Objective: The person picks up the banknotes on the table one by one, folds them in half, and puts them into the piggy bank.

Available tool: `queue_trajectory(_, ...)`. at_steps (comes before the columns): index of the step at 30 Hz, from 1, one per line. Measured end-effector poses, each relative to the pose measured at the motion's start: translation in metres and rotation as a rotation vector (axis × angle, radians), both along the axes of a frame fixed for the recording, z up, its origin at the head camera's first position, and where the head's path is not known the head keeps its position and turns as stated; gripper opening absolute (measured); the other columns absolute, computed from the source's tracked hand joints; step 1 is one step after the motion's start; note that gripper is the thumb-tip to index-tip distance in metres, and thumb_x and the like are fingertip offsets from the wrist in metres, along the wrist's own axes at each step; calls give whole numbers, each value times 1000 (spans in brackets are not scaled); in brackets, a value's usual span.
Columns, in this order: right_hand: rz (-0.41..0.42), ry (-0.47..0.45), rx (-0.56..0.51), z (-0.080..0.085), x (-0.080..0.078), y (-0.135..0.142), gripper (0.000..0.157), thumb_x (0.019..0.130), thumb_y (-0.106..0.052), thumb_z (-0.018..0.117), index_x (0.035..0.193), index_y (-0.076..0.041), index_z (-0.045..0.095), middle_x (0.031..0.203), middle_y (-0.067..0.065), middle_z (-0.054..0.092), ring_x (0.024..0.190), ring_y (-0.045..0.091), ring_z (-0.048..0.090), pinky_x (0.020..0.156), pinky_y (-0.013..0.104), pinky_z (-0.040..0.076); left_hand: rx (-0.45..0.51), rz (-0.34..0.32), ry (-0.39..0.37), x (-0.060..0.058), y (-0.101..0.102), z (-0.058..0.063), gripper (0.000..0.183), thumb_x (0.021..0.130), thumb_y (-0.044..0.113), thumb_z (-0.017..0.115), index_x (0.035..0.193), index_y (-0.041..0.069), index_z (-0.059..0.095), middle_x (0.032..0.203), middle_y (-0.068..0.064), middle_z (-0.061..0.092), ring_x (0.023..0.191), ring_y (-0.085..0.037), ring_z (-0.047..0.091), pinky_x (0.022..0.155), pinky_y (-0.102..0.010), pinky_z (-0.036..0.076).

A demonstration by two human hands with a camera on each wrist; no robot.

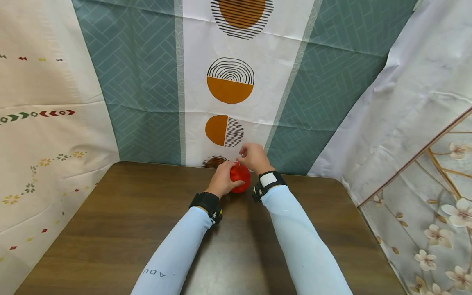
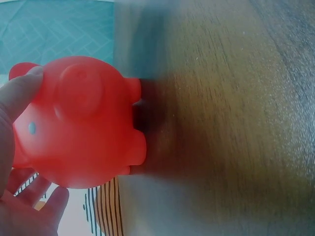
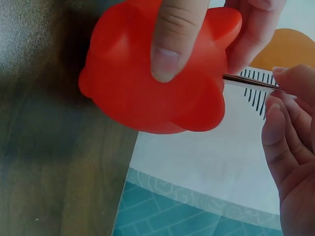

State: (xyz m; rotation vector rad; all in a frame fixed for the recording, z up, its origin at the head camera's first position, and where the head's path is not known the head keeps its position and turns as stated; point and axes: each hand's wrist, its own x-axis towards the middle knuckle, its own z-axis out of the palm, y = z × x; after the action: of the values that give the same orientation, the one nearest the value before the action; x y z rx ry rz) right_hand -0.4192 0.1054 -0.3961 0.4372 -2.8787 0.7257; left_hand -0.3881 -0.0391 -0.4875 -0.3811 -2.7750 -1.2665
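A red plastic piggy bank with a round snout and a small grey eye stands on the wooden table. My left hand grips its upper part, thumb on one side and fingers round the other. Above it, my right hand pinches a thin, dark, shiny strip between thumb and forefinger. The strip's other end meets the top of the piggy bank between the ears; I cannot tell exactly what it is. In the right wrist view the left thumb lies across the red body.
The brown table ends just behind the piggy bank. A green and white cloth with orange circles hangs at that back edge. Patterned cloths hang at the left and the right.
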Motion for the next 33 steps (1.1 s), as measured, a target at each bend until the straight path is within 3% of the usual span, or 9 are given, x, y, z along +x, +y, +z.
queue_trajectory(6,-4,-13,15,-7,-1,-1,22,93,-20,76,109,-4,77,96,12,75,85,25,68,75,34,63,0,4,14,-1,0,0,77,83,29,86,147,9,50,145,-12,53,134,-33,47,107,-50,52)
queue_trajectory(14,-23,31,22,-21,3,1,10,91,-16,77,93,-6,78,90,10,76,83,23,69,74,33,62,-13,-4,39,0,2,-3,75,83,30,86,146,9,51,143,-12,55,132,-33,47,107,-48,52)
queue_trajectory(24,-30,84,29,-39,7,4,13,92,-21,78,95,-10,81,90,6,79,86,23,69,78,33,62,-2,-5,34,2,3,-2,72,83,30,86,143,9,53,143,-12,55,131,-33,47,107,-48,52)
queue_trajectory(33,1,67,69,-51,5,5,18,95,-27,74,93,-12,82,88,5,74,85,21,62,77,34,58,-18,-7,42,0,1,-2,72,84,31,86,143,9,53,142,-12,55,130,-33,47,106,-47,53)
